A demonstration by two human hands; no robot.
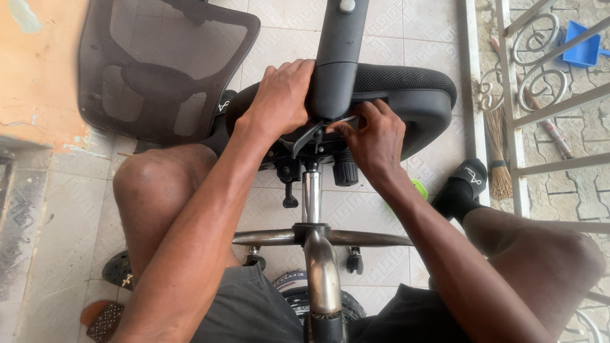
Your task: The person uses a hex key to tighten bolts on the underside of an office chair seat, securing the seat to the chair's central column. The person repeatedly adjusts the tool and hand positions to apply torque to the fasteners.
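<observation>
Under both hands [279,101] [375,140], the chair seat [413,95] is black mesh; its armrest [340,57] plain black. Below them, a shiny chrome column [311,197]. Left, a dark see-through mesh backrest [159,63]. Beneath, pale patterned floor tiles [381,267].

The office chair lies tipped over on the floor, its seat [406,95] at the far side and its metal base [321,238] near, between the person's knees. The backrest [162,63] lies far left. The left hand [279,98] rests on the armrest [340,57]; the right hand [375,140] sits just right of it, under the seat, perhaps touching a lever [308,136]. A broom [499,152] lies at the right, beside a railing [540,82].
</observation>
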